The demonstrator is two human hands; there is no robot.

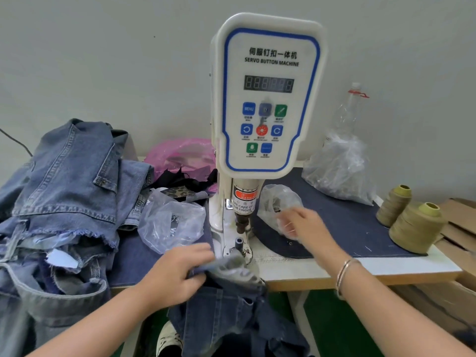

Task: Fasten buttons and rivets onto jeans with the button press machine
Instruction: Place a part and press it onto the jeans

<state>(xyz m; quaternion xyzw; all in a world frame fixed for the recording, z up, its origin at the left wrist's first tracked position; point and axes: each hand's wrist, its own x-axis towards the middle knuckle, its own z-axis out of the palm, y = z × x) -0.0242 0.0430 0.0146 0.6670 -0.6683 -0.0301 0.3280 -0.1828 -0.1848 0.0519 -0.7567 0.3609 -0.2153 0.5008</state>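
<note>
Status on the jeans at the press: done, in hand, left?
Done: cannot tell; no fastened button shows on the heaped blue denim jeans at left.
In hand: left hand holds dark denim jeans at the lower die of the white servo button machine. Right hand reaches at the small clear plastic bag, blurred.
Left: load a part, then press.

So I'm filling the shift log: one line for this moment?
left hand: pinning jeans at press die | right hand: at clear bag, blurred | press: nothing under it
</note>
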